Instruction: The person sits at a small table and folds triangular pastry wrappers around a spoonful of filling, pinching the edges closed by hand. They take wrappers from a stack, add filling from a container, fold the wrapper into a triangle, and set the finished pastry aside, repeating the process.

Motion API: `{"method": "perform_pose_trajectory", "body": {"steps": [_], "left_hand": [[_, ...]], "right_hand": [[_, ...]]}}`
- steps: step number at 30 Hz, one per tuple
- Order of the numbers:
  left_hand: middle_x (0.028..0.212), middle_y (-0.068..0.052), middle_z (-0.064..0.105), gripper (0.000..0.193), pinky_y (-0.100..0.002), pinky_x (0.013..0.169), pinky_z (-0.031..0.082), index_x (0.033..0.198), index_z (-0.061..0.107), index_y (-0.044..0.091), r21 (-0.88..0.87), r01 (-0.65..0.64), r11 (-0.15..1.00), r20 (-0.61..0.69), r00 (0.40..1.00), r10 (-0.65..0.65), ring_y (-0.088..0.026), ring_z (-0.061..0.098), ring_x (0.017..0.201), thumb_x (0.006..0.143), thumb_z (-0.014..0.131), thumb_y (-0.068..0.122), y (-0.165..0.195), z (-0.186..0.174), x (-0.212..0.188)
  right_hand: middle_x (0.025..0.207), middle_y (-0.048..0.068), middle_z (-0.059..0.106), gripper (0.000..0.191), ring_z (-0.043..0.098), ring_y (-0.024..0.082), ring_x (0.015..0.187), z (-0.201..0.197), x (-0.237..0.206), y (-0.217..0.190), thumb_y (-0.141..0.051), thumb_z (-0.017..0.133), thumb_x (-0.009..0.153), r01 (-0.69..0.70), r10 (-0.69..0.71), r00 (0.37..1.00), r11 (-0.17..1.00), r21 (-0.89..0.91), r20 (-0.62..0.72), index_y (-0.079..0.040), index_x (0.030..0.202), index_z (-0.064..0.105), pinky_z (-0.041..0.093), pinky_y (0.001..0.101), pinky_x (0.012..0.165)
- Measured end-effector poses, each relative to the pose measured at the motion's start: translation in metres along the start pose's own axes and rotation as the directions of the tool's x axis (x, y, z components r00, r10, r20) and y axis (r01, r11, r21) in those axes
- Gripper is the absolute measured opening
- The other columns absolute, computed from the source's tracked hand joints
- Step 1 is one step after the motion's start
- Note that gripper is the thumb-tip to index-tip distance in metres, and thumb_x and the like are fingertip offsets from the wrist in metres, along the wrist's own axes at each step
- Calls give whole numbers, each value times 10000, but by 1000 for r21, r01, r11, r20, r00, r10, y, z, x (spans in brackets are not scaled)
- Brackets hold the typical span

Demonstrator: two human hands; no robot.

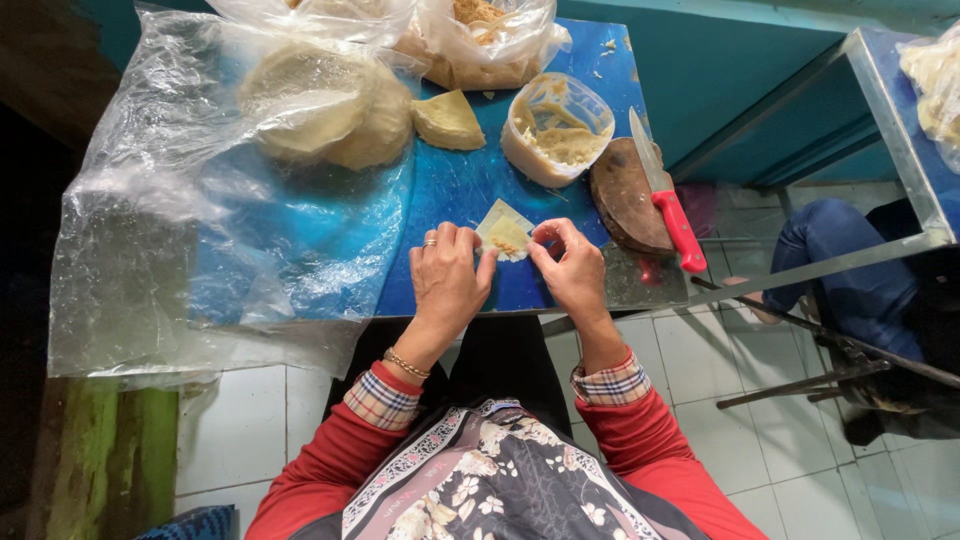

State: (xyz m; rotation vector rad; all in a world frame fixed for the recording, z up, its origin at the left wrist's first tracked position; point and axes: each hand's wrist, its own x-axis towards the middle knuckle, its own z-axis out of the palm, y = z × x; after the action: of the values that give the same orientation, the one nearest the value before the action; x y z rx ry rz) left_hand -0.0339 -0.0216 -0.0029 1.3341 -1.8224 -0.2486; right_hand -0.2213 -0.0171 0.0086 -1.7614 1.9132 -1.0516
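A blue table [450, 190] carries one tub of filling [556, 128], one red-handled knife [662, 195] on a round board [620, 215], and one stack of wrappers [320, 105]. Left hand [450, 280] and right hand [572, 270], palms down, pinch a single filled wrapper [505, 232] between them at the table's near edge.

Person seen from above, both forearms in frame. Red long-sleeved top; each sleeve ends in a turned-back plaid cuff, checked in cream, red and dark lines. Left hand [447, 283] wears a pale metal ring [429, 241] on one finger, and a thin gold-coloured chain bracelet [405, 363] sits at the wrist just above the cuff. Right hand [573, 273] bare of jewellery. Over the chest hangs a dark grey cloth with a cream floral print and a patterned pink-and-white border. Dark trousers below.
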Motion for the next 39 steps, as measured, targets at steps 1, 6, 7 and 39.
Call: {"method": "perform_pose_trajectory", "body": {"steps": [1,6,7,39], "left_hand": [[909,-80,585,183,-453,718,412,885,626,100,30,5,1000,-5,1000,-5,-294,593,888,829,758,213,2,0,0],[926,-76,589,137,-447,736,418,871,613,117,52,14,999,-4,1000,-13,-284,598,906,837,735,169,7,4,0],[923,-74,592,136,-446,732,421,876,612,116,51,16,999,-1,1000,-16,-284,602,903,839,733,167,7,5,1],[1080,4,704,186,-400,856,448,978,722,120,55,-251,966,26,968,250,-231,636,990,801,693,70,-27,3,13]], "right_hand": [[903,9,752,185,695,119,709,1,0,1,-172,787,859,-5,5,1000,1000,25,1,-104,1013,709,555,288,663],[931,17,766,199,720,91,769,7,-4,-1,-135,790,888,17,-12,999,989,144,-33,-86,1058,699,568,255,690],[930,20,769,221,722,95,769,8,-6,-3,-129,786,885,9,-3,999,990,137,-42,-88,1082,695,559,255,672],[982,1,710,165,636,200,890,9,-4,-15,-143,758,884,663,-702,695,543,-516,155,-117,1047,759,465,363,736]]}}
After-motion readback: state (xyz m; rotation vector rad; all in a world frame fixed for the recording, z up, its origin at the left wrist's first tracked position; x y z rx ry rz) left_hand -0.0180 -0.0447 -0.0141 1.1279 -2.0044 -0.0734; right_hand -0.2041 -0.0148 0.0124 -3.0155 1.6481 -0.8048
